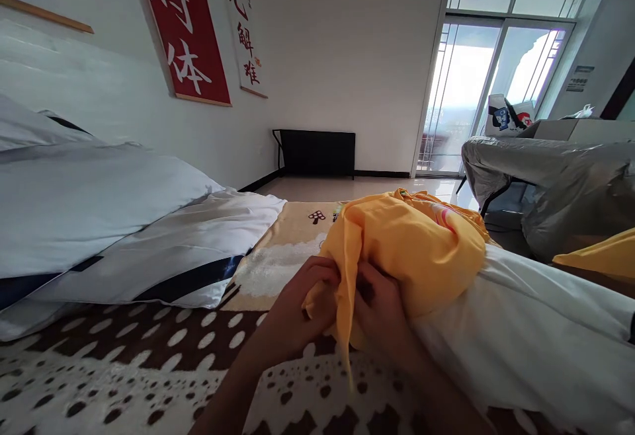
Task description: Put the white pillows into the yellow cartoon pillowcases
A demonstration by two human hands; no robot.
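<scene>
A yellow pillowcase (426,243) lies bunched up in front of me, with a pink and white print partly showing on its far side. My left hand (302,299) is closed on its near edge, fingers bent into the cloth. Just to the right, my right hand (384,309) also grips the fabric, its fingertips partly hidden in the folds. Between the two hands a strip of the yellow cloth hangs down. A white pillow (536,322) stretches to the right from under the bunched fabric; how far it reaches inside is hidden.
White pillows (99,210) with dark blue bands are stacked at left. Beneath everything is a brown and white patterned blanket (163,369), with a beige printed cloth (292,223) beyond. Another yellow cloth (602,254) is at right, near a plastic-wrapped piece of furniture (560,164).
</scene>
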